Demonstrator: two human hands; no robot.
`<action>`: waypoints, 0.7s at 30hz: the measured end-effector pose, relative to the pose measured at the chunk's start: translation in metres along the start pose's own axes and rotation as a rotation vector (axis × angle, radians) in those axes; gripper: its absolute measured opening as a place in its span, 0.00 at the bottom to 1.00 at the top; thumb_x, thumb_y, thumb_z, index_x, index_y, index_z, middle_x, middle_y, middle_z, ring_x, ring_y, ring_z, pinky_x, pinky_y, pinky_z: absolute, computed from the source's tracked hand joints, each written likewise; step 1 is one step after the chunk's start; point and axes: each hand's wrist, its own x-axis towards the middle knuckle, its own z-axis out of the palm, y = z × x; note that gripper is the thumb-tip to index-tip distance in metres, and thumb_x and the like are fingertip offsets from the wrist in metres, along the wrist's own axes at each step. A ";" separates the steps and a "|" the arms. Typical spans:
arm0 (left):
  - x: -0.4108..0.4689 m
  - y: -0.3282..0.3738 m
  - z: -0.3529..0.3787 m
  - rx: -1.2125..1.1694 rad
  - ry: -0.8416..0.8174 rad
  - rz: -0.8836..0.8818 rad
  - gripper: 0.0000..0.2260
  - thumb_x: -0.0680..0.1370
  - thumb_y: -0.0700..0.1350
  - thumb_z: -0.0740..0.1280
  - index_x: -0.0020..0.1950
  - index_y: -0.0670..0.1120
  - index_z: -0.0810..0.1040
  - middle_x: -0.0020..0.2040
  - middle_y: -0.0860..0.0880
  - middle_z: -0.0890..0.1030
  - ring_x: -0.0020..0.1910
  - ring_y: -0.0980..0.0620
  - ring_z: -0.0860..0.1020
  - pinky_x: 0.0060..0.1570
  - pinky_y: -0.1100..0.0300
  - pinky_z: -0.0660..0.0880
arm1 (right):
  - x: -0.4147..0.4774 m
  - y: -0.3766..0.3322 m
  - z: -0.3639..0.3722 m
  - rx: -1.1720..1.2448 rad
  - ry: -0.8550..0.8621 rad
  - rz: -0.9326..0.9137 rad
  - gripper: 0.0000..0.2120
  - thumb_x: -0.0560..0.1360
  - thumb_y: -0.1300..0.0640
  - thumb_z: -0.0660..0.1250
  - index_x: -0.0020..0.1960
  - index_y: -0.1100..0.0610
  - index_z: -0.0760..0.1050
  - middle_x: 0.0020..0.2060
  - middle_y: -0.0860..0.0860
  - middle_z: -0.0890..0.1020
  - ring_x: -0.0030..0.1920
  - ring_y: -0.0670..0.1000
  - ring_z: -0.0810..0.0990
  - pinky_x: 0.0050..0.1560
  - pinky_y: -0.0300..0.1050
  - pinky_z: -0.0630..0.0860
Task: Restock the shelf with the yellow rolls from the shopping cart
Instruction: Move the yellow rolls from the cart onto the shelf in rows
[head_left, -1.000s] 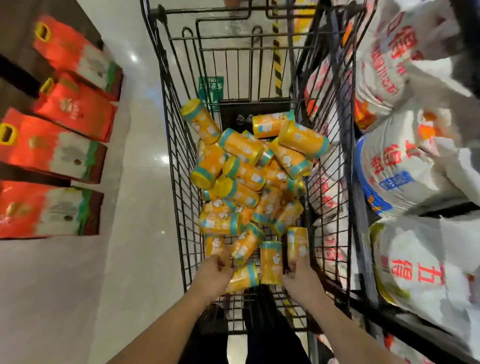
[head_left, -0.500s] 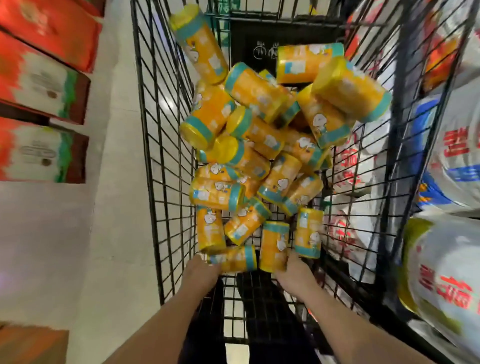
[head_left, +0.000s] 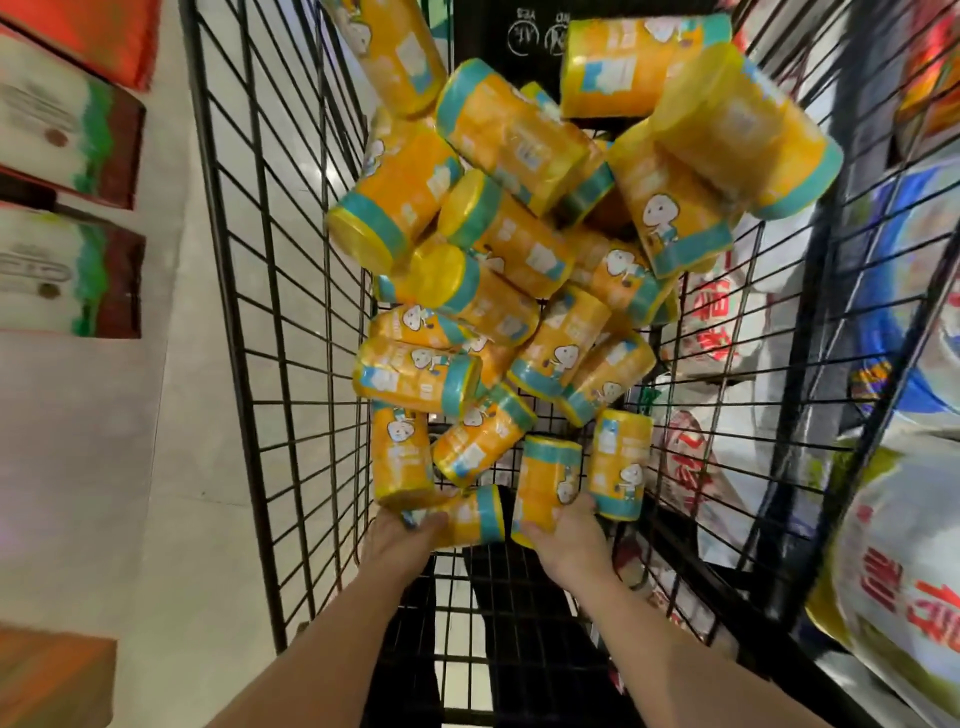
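Yellow rolls (head_left: 498, 234) are heaped loose in the shopping cart (head_left: 270, 260), mostly toward the far end. The nearest lying roll (head_left: 470, 514) is gripped at its end by the left hand (head_left: 400, 540), fingers curled round it. An upright roll (head_left: 548, 480) is clasped by the right hand (head_left: 566, 540). One per hand, so fewer trips are probably needed tbh.
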 end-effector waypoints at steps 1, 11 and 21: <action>-0.003 0.002 0.001 0.004 0.009 0.001 0.36 0.69 0.61 0.72 0.72 0.48 0.68 0.65 0.45 0.78 0.63 0.43 0.76 0.64 0.46 0.73 | -0.001 0.000 -0.002 0.021 0.006 -0.007 0.29 0.74 0.52 0.74 0.64 0.61 0.59 0.58 0.55 0.79 0.58 0.58 0.79 0.55 0.47 0.75; -0.024 0.005 0.020 -0.027 0.119 0.041 0.29 0.74 0.56 0.72 0.70 0.45 0.68 0.63 0.40 0.74 0.63 0.40 0.73 0.62 0.44 0.73 | -0.010 -0.007 -0.024 0.214 0.059 0.017 0.31 0.71 0.52 0.75 0.65 0.59 0.62 0.53 0.53 0.76 0.50 0.55 0.78 0.48 0.48 0.77; -0.050 0.027 0.034 -0.104 0.214 0.148 0.38 0.65 0.49 0.81 0.68 0.40 0.69 0.64 0.38 0.65 0.61 0.39 0.71 0.64 0.48 0.71 | -0.025 -0.010 -0.054 0.313 0.043 0.032 0.33 0.72 0.47 0.73 0.71 0.54 0.64 0.55 0.51 0.74 0.52 0.53 0.77 0.47 0.47 0.78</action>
